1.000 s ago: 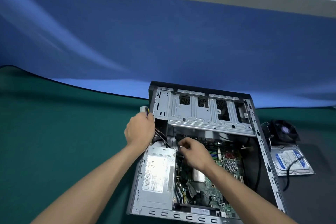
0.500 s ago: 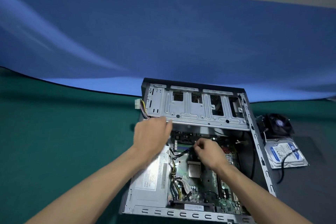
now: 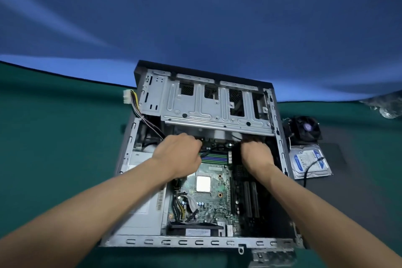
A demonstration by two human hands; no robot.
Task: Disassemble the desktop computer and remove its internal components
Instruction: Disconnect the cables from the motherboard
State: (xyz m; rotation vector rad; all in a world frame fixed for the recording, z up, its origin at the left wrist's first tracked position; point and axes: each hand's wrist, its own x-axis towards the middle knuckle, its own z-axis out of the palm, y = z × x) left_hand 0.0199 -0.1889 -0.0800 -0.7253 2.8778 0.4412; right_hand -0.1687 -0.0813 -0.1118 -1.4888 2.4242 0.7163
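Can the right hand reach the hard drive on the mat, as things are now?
Probably yes. The hard drive lies outside the case, near the right hand; only the case wall stands between, and the hand could lift over it.

Occlusions, head view
Fingertips of left hand (image 3: 177, 154) and right hand (image 3: 256, 153) hidden under drive cage (image 3: 217, 111); grip undeterminable. Hard drive (image 3: 309, 163) label unreadable. Grey object (image 3: 389, 104) at right edge cut off, blurred.

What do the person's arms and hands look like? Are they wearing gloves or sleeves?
No gloves and no sleeves show. The left hand and the right hand are bare, and both forearms are bare down to the picture's edge. No watch, ring or wristband is visible.
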